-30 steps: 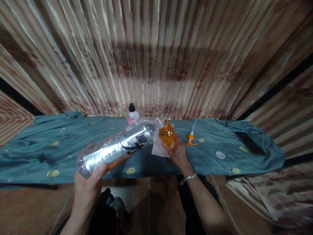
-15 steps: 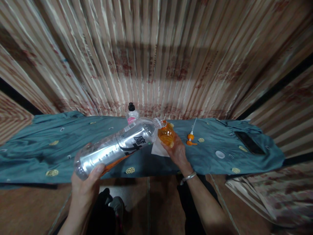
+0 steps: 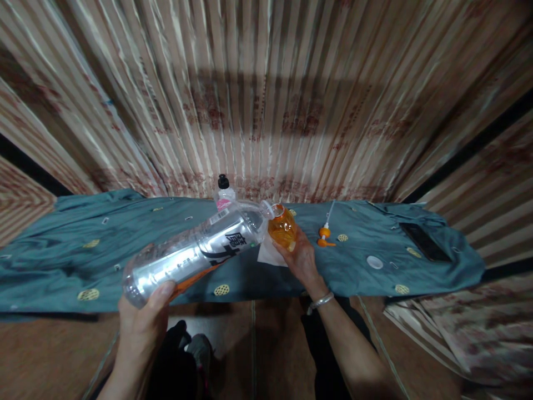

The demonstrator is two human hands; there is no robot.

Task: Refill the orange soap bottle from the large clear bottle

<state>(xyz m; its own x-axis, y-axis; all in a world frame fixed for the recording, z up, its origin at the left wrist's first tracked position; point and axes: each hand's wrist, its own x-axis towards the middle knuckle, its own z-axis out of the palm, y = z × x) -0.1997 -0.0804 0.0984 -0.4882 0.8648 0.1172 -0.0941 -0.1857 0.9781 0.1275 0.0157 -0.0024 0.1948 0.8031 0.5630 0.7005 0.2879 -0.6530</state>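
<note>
My left hand [image 3: 145,316] is closed round the base of a large clear plastic bottle [image 3: 195,250] with a silver label and black lettering. That bottle is tilted, its neck pointing up and to the right. Its mouth meets the opening of a small orange see-through bottle [image 3: 282,228], or is right beside it; I cannot tell if they touch. My right hand [image 3: 303,258] grips the orange bottle, its fingers partly hidden behind it. Behind the big bottle stands a bottle with a black cap [image 3: 224,189] and a pink label. Under the orange bottle lies a white tissue [image 3: 270,254].
An orange pump head [image 3: 325,234] with a clear tube lies right of my right hand. Further right are a round white lid [image 3: 375,262] and a black phone [image 3: 425,243]. A green patterned cloth [image 3: 137,222] covers the table; a striped curtain [image 3: 266,100] hangs behind.
The big bottle and my left hand have shifted very slightly left. My right hand and the orange bottle are almost where they were.
</note>
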